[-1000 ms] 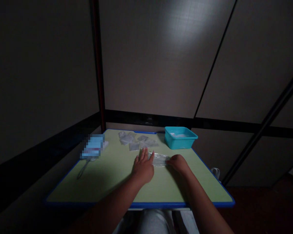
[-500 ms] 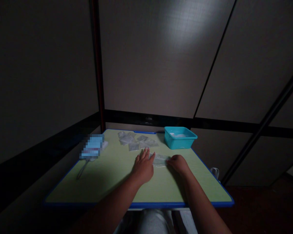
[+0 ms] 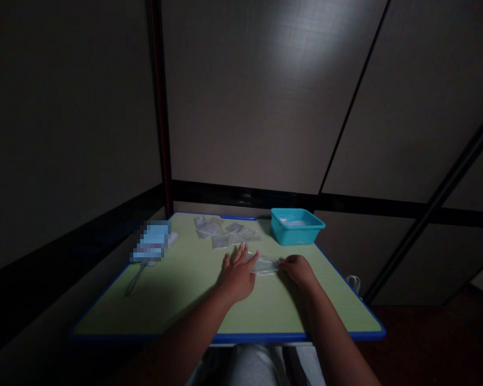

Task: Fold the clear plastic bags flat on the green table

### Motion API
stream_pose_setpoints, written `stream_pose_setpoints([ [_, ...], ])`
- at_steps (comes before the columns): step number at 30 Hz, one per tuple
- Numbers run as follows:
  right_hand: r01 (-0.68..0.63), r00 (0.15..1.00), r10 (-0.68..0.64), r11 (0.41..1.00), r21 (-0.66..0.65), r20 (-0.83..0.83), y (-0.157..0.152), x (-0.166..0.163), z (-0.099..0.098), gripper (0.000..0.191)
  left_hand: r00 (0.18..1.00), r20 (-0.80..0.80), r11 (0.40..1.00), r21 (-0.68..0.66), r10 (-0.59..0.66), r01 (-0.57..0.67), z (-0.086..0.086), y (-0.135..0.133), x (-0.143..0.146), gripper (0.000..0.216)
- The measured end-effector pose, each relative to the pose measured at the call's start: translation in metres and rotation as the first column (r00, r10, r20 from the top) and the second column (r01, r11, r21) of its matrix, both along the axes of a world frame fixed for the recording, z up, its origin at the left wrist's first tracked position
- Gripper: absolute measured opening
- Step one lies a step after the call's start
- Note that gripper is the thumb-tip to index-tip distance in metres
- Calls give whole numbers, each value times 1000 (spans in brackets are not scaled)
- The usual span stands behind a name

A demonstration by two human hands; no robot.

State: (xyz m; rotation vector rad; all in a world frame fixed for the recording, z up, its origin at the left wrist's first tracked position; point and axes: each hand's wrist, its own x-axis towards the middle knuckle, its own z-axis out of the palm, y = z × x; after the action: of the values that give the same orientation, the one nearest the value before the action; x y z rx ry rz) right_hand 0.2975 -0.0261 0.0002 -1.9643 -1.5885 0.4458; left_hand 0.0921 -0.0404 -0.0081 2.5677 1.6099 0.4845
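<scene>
Clear plastic bag [image 3: 266, 264] lies flat on the bench [image 3: 177, 305]; judged light, limp and slippery, best gripped at its end edges. Left hand [image 3: 237, 280] rests fingers-spread over its left end; right hand [image 3: 300, 270] pinches its right end between closed fingers.

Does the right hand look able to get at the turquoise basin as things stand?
Probably yes: the turquoise basin stands just beyond the right hand, with nothing visible between them, though that hand appears to be pinching the clear plastic bag.
</scene>
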Motion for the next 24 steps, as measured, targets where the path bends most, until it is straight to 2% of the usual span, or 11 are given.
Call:
stream_pose_setpoints([
  [14,7,991,-6,1000,-3,131,-1,1,-2,15,999,-40,1000,-30,6,-7,5,-4,1,57],
  [24,36,968,-30,999,-17,249,-4,-2,1,11,999,-40,1000,-11,6,-6,1,-2,1,52],
])
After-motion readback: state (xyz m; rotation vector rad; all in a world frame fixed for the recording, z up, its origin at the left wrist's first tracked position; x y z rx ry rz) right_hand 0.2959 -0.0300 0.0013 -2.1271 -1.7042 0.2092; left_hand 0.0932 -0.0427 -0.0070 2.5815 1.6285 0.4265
